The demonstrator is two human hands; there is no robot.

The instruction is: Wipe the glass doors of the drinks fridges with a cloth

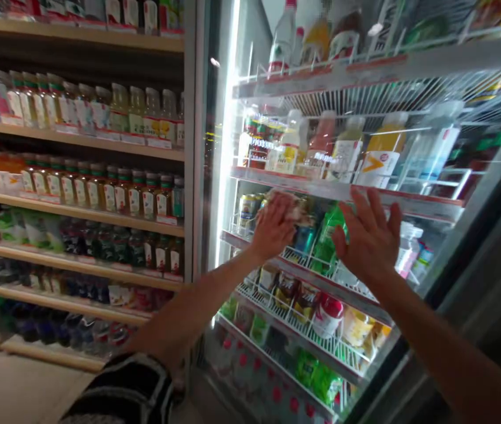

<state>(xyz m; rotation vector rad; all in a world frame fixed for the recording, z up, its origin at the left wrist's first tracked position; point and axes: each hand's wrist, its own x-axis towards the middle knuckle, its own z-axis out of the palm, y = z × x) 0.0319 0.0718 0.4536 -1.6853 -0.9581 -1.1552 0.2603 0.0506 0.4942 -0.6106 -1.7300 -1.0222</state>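
My left hand presses a crumpled, light brownish cloth against the glass door of a lit drinks fridge. Its fingers lie over the cloth, which is blurred and sticks out to the right of them. Farther right, my right hand is raised with fingers spread and holds nothing. It is at the glass, though whether the palm touches cannot be told. Behind the door, bottles and cans stand on wire shelves; a green bottle shows between my hands.
Left of the fridge, wooden shelves carry rows of bottled drinks. A dark door frame runs slanting along the right. Pale floor tiles show at the lower left. Light reflections lie across the glass.
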